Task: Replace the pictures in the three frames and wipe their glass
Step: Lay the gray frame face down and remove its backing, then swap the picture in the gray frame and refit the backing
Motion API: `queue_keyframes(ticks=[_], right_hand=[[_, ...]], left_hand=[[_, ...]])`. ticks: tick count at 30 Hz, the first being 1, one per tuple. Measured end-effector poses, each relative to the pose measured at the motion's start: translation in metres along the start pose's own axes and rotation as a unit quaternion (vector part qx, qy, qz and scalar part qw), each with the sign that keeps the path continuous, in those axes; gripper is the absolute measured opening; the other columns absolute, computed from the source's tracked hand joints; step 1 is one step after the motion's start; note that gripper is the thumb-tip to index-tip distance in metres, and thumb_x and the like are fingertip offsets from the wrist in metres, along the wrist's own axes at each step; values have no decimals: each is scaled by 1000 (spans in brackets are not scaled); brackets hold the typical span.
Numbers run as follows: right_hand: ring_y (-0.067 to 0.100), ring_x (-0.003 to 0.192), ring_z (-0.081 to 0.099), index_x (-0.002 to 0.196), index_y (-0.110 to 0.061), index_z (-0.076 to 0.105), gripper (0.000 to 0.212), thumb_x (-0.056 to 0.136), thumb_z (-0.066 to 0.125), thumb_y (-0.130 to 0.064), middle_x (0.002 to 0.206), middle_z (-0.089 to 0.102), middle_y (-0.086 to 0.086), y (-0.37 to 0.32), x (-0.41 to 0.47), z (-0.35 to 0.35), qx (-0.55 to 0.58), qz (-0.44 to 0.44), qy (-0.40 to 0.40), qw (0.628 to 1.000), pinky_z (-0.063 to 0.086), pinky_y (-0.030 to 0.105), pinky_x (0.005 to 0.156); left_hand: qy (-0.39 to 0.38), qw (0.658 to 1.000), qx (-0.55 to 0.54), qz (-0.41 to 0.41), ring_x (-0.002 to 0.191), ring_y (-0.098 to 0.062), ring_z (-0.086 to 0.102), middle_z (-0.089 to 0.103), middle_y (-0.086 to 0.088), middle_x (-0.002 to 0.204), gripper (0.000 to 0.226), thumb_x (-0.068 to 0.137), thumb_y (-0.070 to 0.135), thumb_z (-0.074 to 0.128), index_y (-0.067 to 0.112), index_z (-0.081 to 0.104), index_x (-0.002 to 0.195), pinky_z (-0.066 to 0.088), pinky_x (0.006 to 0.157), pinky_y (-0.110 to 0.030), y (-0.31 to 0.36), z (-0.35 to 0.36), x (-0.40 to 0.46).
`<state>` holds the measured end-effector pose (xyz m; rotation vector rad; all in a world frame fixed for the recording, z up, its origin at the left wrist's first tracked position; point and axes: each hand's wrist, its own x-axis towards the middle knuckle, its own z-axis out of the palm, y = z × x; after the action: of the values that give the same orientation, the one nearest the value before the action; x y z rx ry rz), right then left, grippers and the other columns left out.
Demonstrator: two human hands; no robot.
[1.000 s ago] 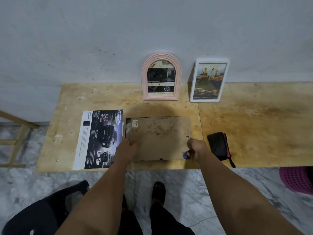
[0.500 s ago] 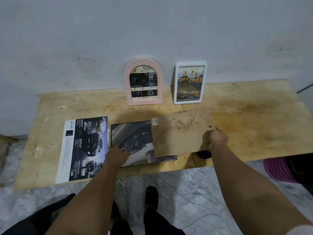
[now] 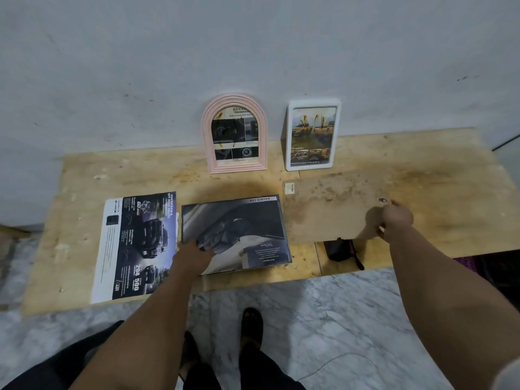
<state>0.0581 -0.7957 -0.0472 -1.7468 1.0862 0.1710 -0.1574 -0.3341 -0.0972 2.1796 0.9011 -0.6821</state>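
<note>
Flat on the pale plywood tabletop (image 3: pixel 253 175), backing off: a dark rectangular frame (image 3: pixel 235 235) lying face down, a dark car-brochure picture exposed in it, print upside down to the wearer. Pressed at its near-left corner by the left hand (image 3: pixel 194 256), fingers spread flat on the picture, nothing gripped. Just right of that frame, edge to edge or slightly overlapping, cannot tell which: the brown hardboard backing panel (image 3: pixel 329 209), stained, a small white sticker at its far-left corner and a metal hanger tab near its right end. Pinched at the near-right edge by the right hand (image 3: pixel 394 219), thumb on top, fingers curled beneath; panel apparently lifted clear of the table at that end. Under the panel's near edge, left of the right-hand grip: a black zipped pouch with a red-trimmed strap (image 3: pixel 342 250), partly hidden by the panel. Left of the left-hand grip, almost touching the dark frame: a loose printed car brochure sheet (image 3: pixel 136 244), white margin, lying flat. Beyond both grips, leaning upright against the grey wall (image 3: pixel 253 52): a pink arched frame (image 3: pixel 235 133) and, to its right, a white rectangular frame (image 3: pixel 312 135), both with pictures in, both glasses smeared with brownish streaks. Below the table edge: grey marble floor (image 3: pixel 323 319), dark trouser legs and a sandalled foot (image 3: pixel 251 322).
</note>
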Motion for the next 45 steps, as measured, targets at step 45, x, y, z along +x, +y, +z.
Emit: queue_keyframes(ticks=[45], right_hand=[[35, 127, 36, 148, -24, 34, 79, 86, 72, -52, 136, 33, 12, 80, -170, 179, -557, -332, -192, 737, 44, 51, 98]], left_hand=[[18, 1000, 2, 21, 133, -37, 55, 31, -1, 168, 75, 82, 54, 58, 26, 43, 150, 44, 110, -53, -19, -8, -26]])
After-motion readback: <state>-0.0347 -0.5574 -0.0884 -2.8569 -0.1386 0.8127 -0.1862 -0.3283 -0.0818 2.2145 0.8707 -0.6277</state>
